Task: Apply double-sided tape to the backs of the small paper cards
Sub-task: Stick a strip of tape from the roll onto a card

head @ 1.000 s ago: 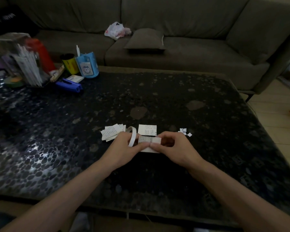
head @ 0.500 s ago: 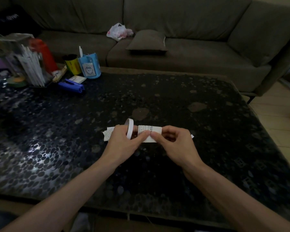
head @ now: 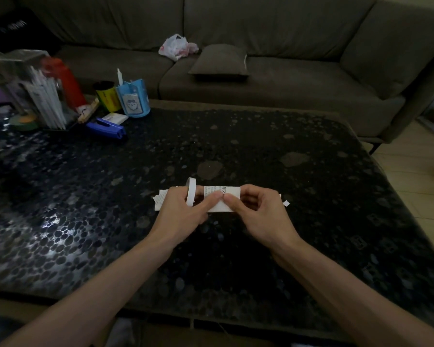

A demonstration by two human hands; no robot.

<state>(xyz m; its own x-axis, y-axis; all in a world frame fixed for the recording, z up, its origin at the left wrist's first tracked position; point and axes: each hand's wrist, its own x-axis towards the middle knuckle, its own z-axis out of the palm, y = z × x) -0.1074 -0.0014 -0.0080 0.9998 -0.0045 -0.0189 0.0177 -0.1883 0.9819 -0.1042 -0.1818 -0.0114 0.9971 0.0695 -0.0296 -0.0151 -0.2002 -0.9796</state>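
The step in hand looks like laying tape on one card. Both hands meet over the middle of the dark pebbled counter [head: 261, 151], with a small paper card [head: 223, 192] held between them. Its printed side shows at the far edge, and whether it touches the counter I cannot tell.

The left hand [head: 183, 214] has its fingers curled round a white roll of double-sided tape [head: 191, 194], which stands on edge just beside the card's left end. Its thumb reaches across to press on the card. The right hand [head: 258, 216] pinches the card's right half, fingers [head: 232, 200] clamped on the paper, fingertip almost meeting the left thumb. A free tape end is too small to make out.

Behind the left hand lies the stack of cards [head: 161, 200], partly hidden. A small white scrap [head: 286, 203] sits on the counter just right of the right hand — likely a peeled or cut bit, though I cannot be sure. A blue stapler [head: 105, 127] lies well apart at the far left.

Next, I judge, the strip must be pressed flat along the card and then parted from the roll — that calls for the right hand to hold the paper firm while the left pulls away, or the thin card may crease.
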